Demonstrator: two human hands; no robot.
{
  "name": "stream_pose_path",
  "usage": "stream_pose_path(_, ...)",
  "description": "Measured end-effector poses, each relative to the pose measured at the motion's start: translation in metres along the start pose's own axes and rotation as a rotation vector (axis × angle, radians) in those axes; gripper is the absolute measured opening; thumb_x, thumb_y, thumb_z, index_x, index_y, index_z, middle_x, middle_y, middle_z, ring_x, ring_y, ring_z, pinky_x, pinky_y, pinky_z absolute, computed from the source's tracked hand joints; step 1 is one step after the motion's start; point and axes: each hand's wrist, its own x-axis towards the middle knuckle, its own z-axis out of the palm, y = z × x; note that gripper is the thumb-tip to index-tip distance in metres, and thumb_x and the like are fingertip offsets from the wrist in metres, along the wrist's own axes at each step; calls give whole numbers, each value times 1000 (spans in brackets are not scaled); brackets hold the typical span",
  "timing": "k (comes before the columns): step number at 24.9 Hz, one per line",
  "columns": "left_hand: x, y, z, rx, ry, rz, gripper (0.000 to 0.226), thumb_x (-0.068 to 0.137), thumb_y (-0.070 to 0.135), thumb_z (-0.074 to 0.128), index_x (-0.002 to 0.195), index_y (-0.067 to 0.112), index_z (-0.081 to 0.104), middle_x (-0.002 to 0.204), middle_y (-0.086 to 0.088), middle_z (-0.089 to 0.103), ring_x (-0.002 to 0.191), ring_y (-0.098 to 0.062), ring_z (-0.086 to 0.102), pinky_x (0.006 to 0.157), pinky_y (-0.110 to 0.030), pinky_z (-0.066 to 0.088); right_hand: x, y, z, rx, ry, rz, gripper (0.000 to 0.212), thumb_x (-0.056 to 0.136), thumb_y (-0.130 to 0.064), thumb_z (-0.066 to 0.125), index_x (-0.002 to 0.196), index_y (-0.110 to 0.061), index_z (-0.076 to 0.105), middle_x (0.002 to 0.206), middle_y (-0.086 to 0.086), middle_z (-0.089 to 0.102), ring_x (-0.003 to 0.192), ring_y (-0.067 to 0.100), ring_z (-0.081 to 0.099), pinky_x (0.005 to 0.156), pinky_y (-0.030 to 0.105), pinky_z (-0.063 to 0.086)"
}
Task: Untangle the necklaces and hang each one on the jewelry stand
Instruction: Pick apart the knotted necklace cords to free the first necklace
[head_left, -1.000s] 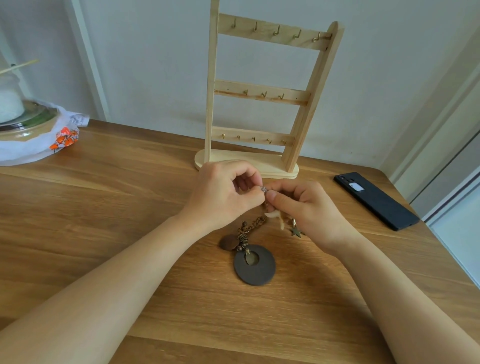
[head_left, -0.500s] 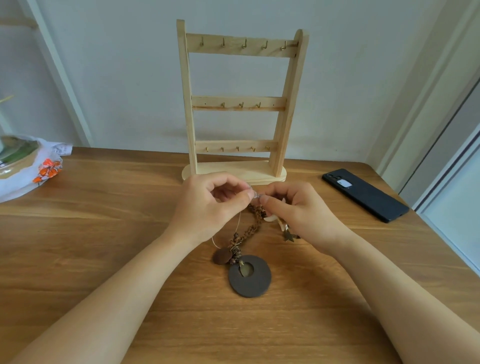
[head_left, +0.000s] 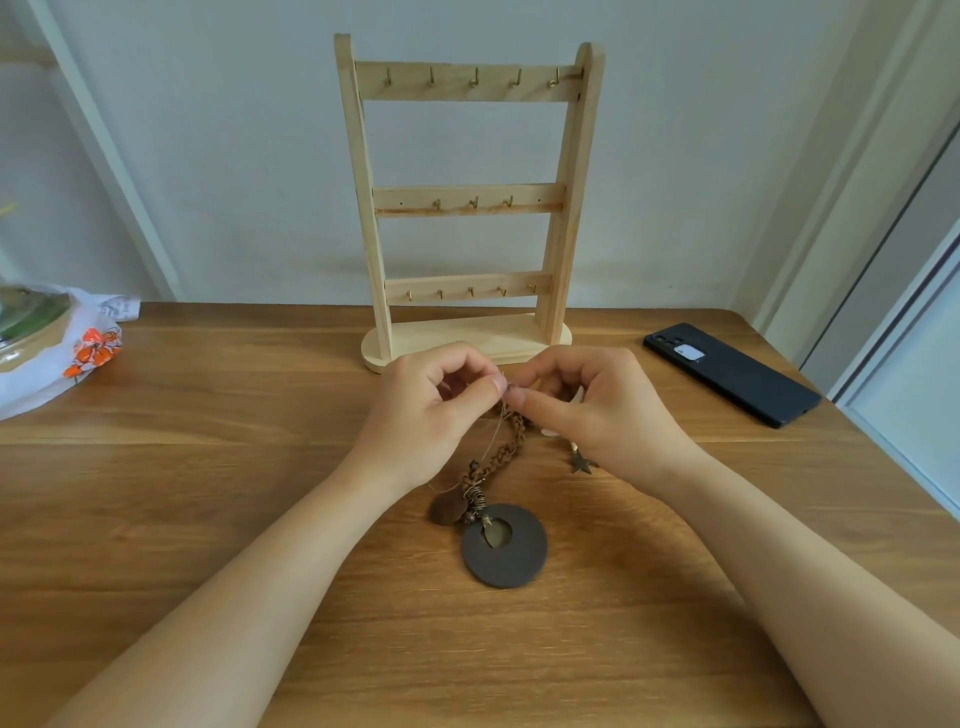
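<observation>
Where the thumbs meet, the left hand (head_left: 426, 415) and the right hand (head_left: 602, 410) both pinch the top of the tangled necklaces (head_left: 514, 441), just in front of the jewelry stand (head_left: 415, 200). The spot they pinch is too small to make out, and the right hand hides most of one of them.

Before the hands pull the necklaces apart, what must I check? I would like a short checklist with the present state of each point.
1. Grip: left hand and right hand both pinch the necklaces: ok.
2. Strands separated: not ok, they hang tangled.
3. Knot visible: cannot tell, fingers cover it.
4. Free hooks on the jewelry stand: ok.
5. Weight: round pendant rests on the table: ok.
6. The phone lies away from the hands: ok.
</observation>
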Motion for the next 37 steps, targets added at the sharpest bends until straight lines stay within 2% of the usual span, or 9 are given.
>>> stream_pose_path(3,0,1,1,-41,-19,-35,19,93,10,66,76,18,70,66,14,64,58,0,51,58,-9,38,1,3,-1,-1,4,15,5,93,-18,72,93,-16,77,76,10,71,60,24,57,56,33,48)
stream_pose_path(8,2,0,-5,-74,108,14,13,90,9,70,80,17,73,77,-1,70,71,-9,60,65,-18,47,2,4,-1,14,3,35,7,95,-17,69,93,-16,75,75,9,71,60,16,56,56,28,47)
stream_pose_path(11,0,0,-6,73,73,133,14,84,9,78,91,21,78,84,9,73,77,-14,64,67,-24,51,3,4,-1,-17,-10,35,6,94,-18,70,94,-15,76,76,10,72,57,30,58,53,37,49)
stream_pose_path(15,0,-3,-3,282,86,256,13,78,7,82,82,19,78,76,13,69,75,-10,61,64,-15,45,2,3,0,-47,-3,27,4,92,-15,73,90,-16,76,70,8,69,56,8,52,54,20,43)
stream_pose_path(20,-1,-4,-1,327,44,262,14,73,9,82,75,18,72,72,14,64,74,-8,59,64,-14,44,-1,3,1,-8,-21,37,4,91,-14,73,90,-15,76,74,6,71,58,28,59,52,36,51)
stream_pose_path(23,-1,-4,-2,326,5,244,13,73,11,78,73,19,68,71,14,61,74,-11,56,63,-17,42,0,2,3,11,-46,31,4,91,-12,72,90,-13,76,72,6,70,56,10,54,51,22,46)
stream_pose_path(32,-1,1,3,-145,16,-57,13,84,1,63,73,6,57,65,1,54,61,-6,46,57,-18,37,0,3,5,39,7,84,5,91,-15,74,87,-13,75,75,19,66,58,11,50,54,19,40)
stream_pose_path(35,5,1,2,-418,41,-257,9,78,14,61,70,19,59,71,1,61,65,-12,51,59,-23,40,2,2,4,46,20,92,4,91,-16,74,87,-14,75,77,22,66,60,16,51,56,25,42)
stream_pose_path(37,6,0,-3,-382,71,-226,16,81,10,65,74,23,65,74,3,64,68,-9,55,61,-21,43,3,3,2,48,32,95,4,90,-17,74,87,-15,75,78,22,67,62,18,54,58,27,45)
